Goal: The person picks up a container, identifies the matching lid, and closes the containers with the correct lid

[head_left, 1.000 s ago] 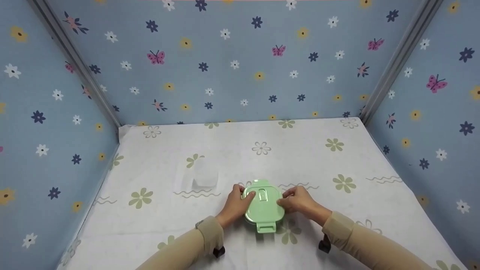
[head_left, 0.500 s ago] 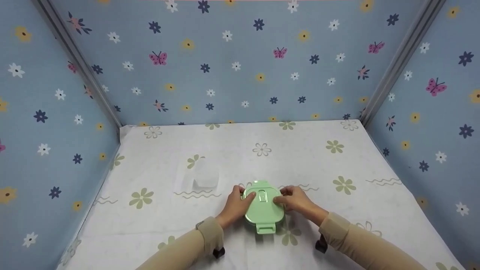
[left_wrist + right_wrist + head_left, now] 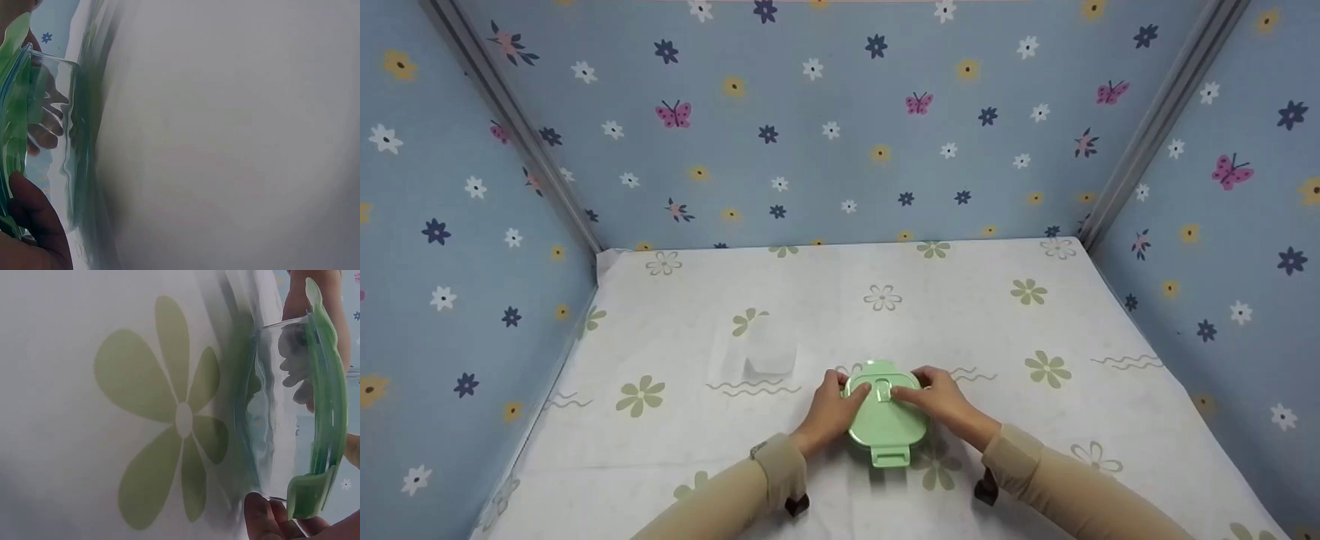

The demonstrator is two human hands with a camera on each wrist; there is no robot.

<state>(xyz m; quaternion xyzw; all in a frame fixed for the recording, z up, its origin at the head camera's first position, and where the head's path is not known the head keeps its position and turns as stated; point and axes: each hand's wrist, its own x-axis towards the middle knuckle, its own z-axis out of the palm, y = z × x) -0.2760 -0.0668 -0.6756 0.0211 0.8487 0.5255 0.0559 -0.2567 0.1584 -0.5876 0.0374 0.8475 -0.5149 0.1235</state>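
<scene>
A food container with a light green lid (image 3: 885,420) and a clear body (image 3: 281,405) sits on the cloth in front of me. My left hand (image 3: 831,412) grips its left side, thumb on the lid and fingers down the wall. From the right, my right hand (image 3: 949,401) holds the far right corner, its thumb lying on the lid beside the small raised vent (image 3: 883,390). The near clip (image 3: 891,456) sticks outward from the lid. In the left wrist view, fingers show through the see-through wall (image 3: 56,135).
The table is covered by a white cloth (image 3: 960,315) with green flowers. Left of the container, farther back, stands a whitish, partly see-through item (image 3: 771,356). Blue flowered panels (image 3: 840,172) enclose the table at the back and both sides.
My right hand has shifted left and inward, its thumb sliding from the lid's right edge to beside the vent. My left hand and the container have stayed in place.
</scene>
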